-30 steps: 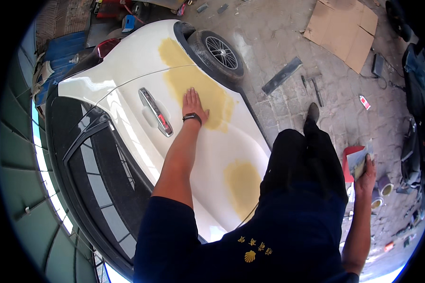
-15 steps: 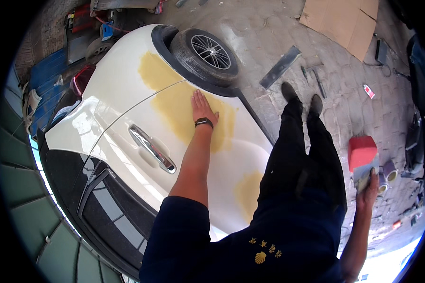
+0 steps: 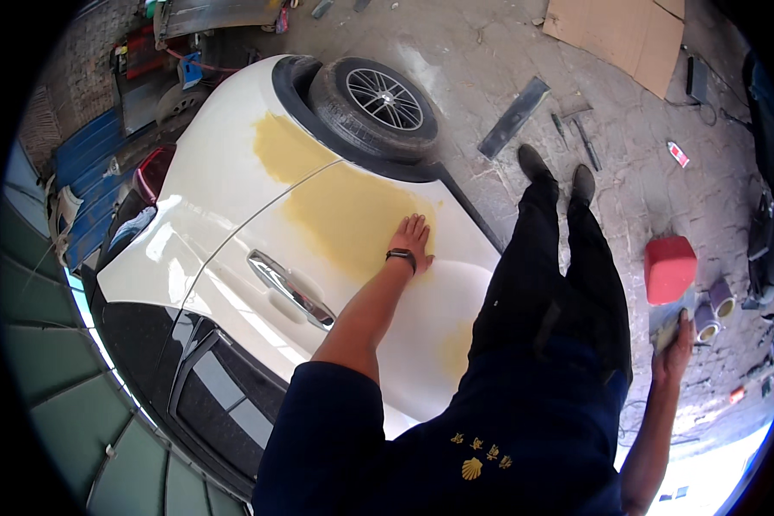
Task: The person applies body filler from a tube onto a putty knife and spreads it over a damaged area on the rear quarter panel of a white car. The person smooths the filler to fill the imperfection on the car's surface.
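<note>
Head view: a white car (image 3: 224,185) is seen from above, its side panel tilted toward the lens, with the rear wheel (image 3: 378,103) at upper centre and a chrome door handle (image 3: 291,288) lower on the door. A broad yellow filler patch (image 3: 344,206) is spread across the door and the panel ahead of the wheel arch; a smaller, paler patch (image 3: 457,348) is noted lower down. The left hand (image 3: 411,239) is laid flat on the lower right edge of the large patch, the fingers (image 3: 414,225) extended and held close together, nothing gripped; the palm rests where yellow meets white, a placement judged suited to feeling the surface for level. A dark wristband (image 3: 402,255) is worn on that wrist. The right hand (image 3: 675,348) is held low and away from the car, at the person's side, closed round a small pale flat object (image 3: 666,331), possibly a sanding block; its kind cannot be told with certainty. Just beyond it on the concrete floor (image 3: 490,52) a red container (image 3: 669,268) and small tins (image 3: 714,308) are set, likely kept within reach. A cardboard sheet (image 3: 623,34) and a dark strip (image 3: 514,116) lie farther off.
</note>
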Tool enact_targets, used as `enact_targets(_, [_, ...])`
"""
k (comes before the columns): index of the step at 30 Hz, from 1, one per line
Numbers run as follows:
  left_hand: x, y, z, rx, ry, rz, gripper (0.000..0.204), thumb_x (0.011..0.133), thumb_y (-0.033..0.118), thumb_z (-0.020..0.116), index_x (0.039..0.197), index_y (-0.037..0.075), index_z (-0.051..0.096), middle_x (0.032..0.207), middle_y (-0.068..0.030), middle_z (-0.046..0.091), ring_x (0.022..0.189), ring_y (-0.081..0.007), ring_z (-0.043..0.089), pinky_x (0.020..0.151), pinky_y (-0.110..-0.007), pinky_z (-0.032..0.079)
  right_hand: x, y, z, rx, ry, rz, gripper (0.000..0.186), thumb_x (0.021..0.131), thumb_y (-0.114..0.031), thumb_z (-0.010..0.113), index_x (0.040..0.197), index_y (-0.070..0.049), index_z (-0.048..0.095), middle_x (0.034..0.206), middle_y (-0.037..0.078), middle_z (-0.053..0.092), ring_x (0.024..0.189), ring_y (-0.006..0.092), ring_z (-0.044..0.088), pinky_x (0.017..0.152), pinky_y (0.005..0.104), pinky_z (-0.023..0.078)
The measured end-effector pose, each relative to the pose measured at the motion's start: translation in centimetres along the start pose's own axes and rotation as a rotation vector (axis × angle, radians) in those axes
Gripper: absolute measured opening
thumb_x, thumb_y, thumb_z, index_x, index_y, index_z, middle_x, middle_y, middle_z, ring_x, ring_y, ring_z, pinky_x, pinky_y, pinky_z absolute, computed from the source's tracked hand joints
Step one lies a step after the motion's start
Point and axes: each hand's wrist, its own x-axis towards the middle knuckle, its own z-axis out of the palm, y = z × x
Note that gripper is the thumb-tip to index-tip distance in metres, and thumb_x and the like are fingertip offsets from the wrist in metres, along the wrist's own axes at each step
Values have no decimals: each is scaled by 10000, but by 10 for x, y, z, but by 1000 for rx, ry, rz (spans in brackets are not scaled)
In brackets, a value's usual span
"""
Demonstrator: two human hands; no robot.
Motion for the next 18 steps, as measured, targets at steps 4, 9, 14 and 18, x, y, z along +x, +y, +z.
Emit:
enact_targets(4, [-58,-102,-44,-52,250,-277,954,973,556,541,1654,-28,219,1746,-203,176,1631,-335,118,1323,-465,82,18,10,34,71,-46,35,490,1042,-289,674,1446,-44,542,1352,102,630,1204,226,620,1032,389,504])
enact_targets(9, [-111,-240,-70,6,385,-633,962,994,595,490,1644,-56,212,1739,-223,181,1626,-342,138,1317,-470,114,22,12,83,95,-119,11,471,1039,-292,681,1419,-44,558,1303,93,648,1183,216,628,1018,384,509])
enact_targets(14, [-82,-293,-82,19,438,-758,978,1000,634,462,1639,-65,221,1730,-237,197,1620,-351,162,1311,-474,135,20,13,81,61,-59,-7,471,1044,-298,671,1425,-44,559,1304,94,647,1178,214,630,1014,382,514])
enact_targets(18, [-33,-319,-94,7,519,-799,1028,983,682,469,1626,-86,240,1723,-259,200,1613,-366,175,1309,-476,142,9,10,74,-39,27,-21,517,1041,-321,674,1453,-36,546,1312,99,646,1176,216,631,1006,374,519])
